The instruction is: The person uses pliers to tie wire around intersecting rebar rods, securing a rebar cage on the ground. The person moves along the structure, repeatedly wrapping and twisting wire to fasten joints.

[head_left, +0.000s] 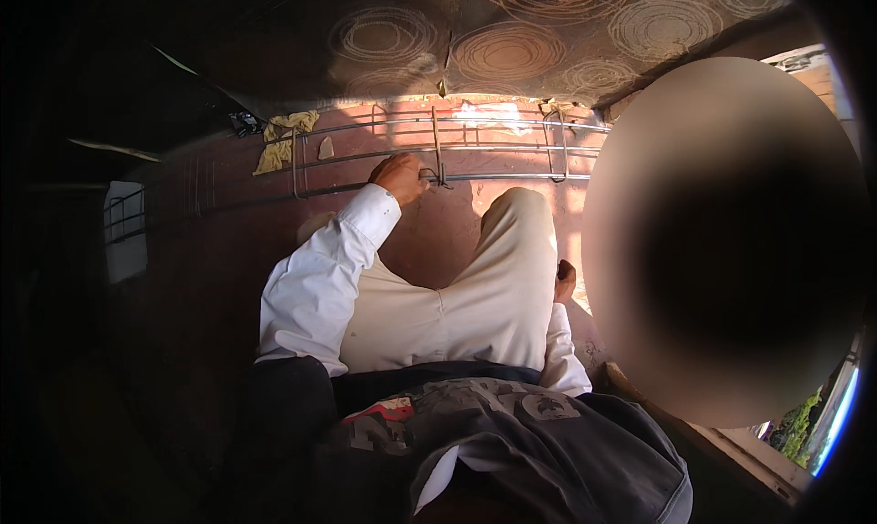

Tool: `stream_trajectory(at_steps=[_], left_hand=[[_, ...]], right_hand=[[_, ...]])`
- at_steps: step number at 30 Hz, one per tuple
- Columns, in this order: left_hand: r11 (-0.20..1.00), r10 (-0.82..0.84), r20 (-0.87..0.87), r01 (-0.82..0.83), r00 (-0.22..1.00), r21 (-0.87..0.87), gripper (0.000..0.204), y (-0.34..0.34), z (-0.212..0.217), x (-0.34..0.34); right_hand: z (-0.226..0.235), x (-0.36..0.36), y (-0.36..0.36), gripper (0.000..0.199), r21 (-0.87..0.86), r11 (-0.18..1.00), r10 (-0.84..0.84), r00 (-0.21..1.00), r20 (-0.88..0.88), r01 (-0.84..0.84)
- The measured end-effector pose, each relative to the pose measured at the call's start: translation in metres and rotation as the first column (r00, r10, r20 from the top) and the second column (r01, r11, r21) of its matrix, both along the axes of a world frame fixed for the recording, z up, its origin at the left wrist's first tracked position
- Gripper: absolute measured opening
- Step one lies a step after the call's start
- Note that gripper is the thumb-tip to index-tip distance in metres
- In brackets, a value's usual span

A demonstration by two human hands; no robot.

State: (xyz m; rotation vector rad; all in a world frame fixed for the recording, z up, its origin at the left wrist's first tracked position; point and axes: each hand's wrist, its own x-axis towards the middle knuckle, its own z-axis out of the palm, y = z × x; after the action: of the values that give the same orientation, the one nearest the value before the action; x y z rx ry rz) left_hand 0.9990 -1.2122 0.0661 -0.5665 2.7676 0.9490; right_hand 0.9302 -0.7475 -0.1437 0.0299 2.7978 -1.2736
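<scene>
In front of my knees lies a long cage of steel rods (504,176) with bent rectangular stirrups (436,140) set across it. My left hand (400,178) is closed over the near rod, just left of a stirrup. A small loop of thin wire (444,185) shows where that stirrup meets the rod, close to my fingertips. Low beside my right thigh is my right hand (565,282), partly covered by the trouser leg. Its fingers are mostly hidden, and whatever it might hold does not show.
A yellow cloth (281,142) hangs over the cage's left part, near a small stone chip (326,148). Beyond the cage stands a dark sheet with drawn circles (510,51). A large blurred shape (726,241) covers the right side. The reddish floor (228,241) is partly sunlit.
</scene>
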Motion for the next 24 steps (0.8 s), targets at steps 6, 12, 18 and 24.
stream_trajectory(at_steps=[6,12,18,24], left_hand=[[0.997,0.075,0.053,-0.074,0.996,-0.003,0.018,0.009,0.01,-0.003],[0.984,0.164,-0.071,-0.169,0.984,-0.062,0.022,0.013,-0.003,0.001],[0.973,0.23,0.128,-0.226,0.965,-0.045,0.03,0.016,-0.02,-0.002],[0.899,0.409,-0.43,-0.436,0.804,0.041,0.021,0.025,-0.037,0.029]], right_hand=[[0.25,-0.052,-0.2,0.029,0.22,0.854,0.518,0.727,-0.45,-0.472],[0.208,-0.044,-0.293,0.047,0.486,0.537,0.787,0.617,0.007,-0.69],[0.156,-0.044,-0.294,0.052,0.408,0.685,0.72,0.647,-0.251,-0.604],[0.116,-0.057,-0.31,0.056,0.47,0.56,0.752,0.657,0.059,-0.683]])
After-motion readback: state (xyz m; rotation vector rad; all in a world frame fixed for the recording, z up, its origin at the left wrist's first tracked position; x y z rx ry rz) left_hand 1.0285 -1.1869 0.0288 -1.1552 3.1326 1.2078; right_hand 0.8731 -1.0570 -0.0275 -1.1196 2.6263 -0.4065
